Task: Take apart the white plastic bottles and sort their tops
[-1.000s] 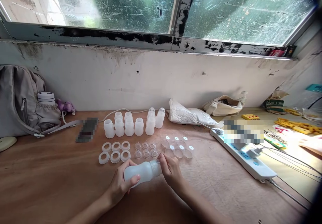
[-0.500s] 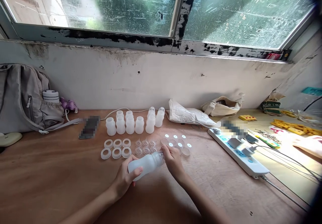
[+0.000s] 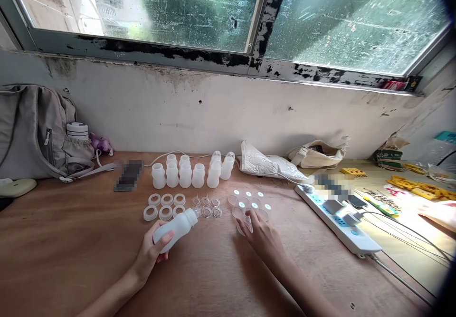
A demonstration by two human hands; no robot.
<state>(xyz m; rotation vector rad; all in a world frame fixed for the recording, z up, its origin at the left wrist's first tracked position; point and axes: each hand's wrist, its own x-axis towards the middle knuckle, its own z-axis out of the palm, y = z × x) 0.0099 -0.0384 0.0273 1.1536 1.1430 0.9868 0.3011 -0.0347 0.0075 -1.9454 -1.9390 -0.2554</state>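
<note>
My left hand (image 3: 151, 245) is wrapped around a frosted white baby bottle (image 3: 175, 230), tilted with its neck up to the right. A small clear piece (image 3: 196, 210) shows at the bottle's mouth; whether it is on the bottle or behind it I cannot tell. My right hand (image 3: 258, 231) is low over the table at the clear round discs (image 3: 263, 213), its fingers curled around a clear round cap (image 3: 241, 230) that they partly hide. Between the hands lie several clear nipples (image 3: 206, 211). White rings (image 3: 150, 213) stand in two rows left of them.
Several frosted bottles (image 3: 198, 176) stand behind the rings, two with clear tops. A phone (image 3: 128, 175) and a grey backpack (image 3: 32, 131) are at left. White padded bags (image 3: 270, 162), a power strip (image 3: 338, 219) with plugs and cables, and yellow parts (image 3: 420, 187) are at right.
The bottle in my left hand has moved left and away from my right hand. My right hand has left the bottle's top and come down right beside the clear discs, where a clear cap now shows.
</note>
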